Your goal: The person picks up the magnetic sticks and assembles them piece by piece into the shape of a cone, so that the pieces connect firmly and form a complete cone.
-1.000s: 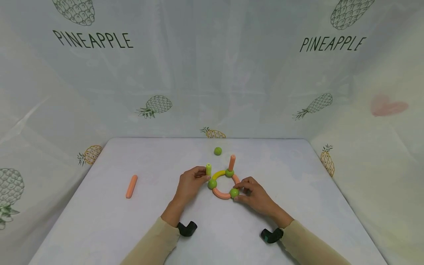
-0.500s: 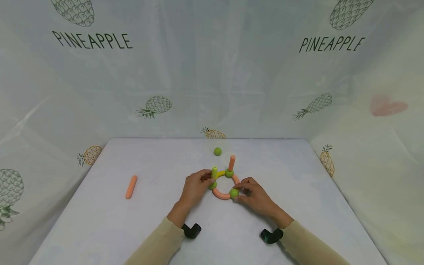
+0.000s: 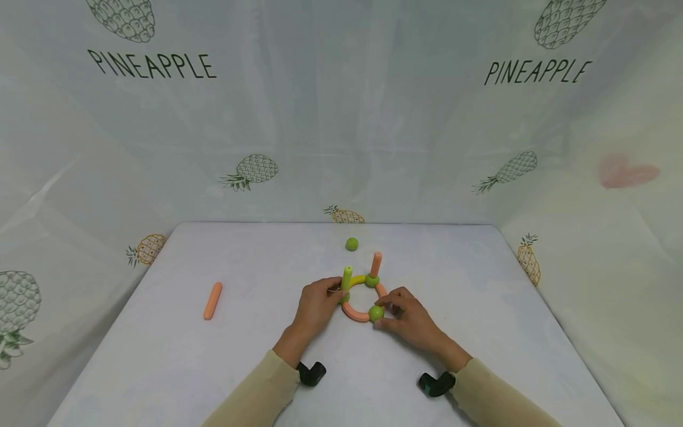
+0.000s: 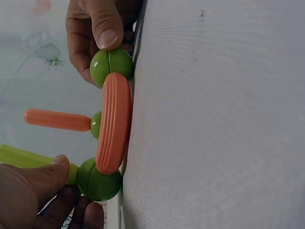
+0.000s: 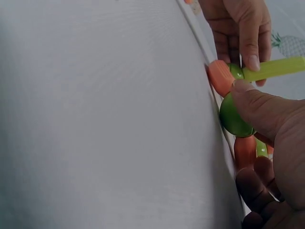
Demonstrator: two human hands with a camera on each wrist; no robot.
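Observation:
My left hand [image 3: 315,305] pinches an upright yellow-green rod [image 3: 347,277], its lower end against the left green ball [image 4: 99,179] of a ring lying on the table. My right hand [image 3: 411,320] grips the ring's front-right green ball [image 3: 376,314] between thumb and fingers. Curved orange pieces [image 3: 355,314] and a curved yellow piece [image 3: 358,280] join the balls. From the back green ball [image 3: 372,281] an orange rod [image 3: 376,264] stands up. In the head view, the left fingers partly cover the left ball.
A loose green ball [image 3: 352,244] lies behind the ring. Off to the left, a loose orange rod [image 3: 213,301] lies flat on the white table [image 3: 160,356]. A pineapple-print curtain [image 3: 341,118] hangs behind the table's far edge.
My left hand has moved right with the yellow-green rod, from beside the ring onto its left ball. The right hand stays at the front-right ball.

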